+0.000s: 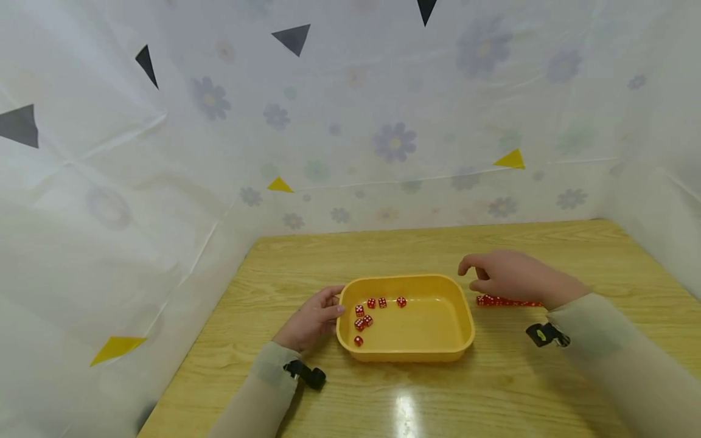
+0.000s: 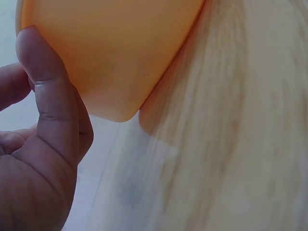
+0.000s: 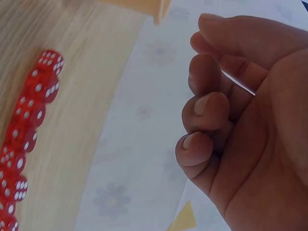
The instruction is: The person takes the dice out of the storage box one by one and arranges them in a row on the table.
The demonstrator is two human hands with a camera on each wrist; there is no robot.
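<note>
A yellow tray [image 1: 405, 278] stands mid-table with several red dice [image 1: 371, 303] lying in its left half. My left hand [image 1: 335, 304] grips the tray's left rim; in the left wrist view its thumb [image 2: 53, 106] lies against the tray's outer wall [image 2: 120, 48]. Right of the tray a row of red dice [image 1: 506, 301] lies on the wood. My right hand [image 1: 470, 277] hovers just above that row's left end, fingers loosely curled, with nothing in them. In the right wrist view the hand [image 3: 211, 96] is empty, with the row of dice [image 3: 33, 110] below it.
The wooden table [image 1: 416, 395] is walled on three sides by a white flowered sheet [image 1: 394, 146]. Bare wood stretches in front of and behind the tray. A black strap sits on each wrist [image 1: 306, 372] [image 1: 544, 334].
</note>
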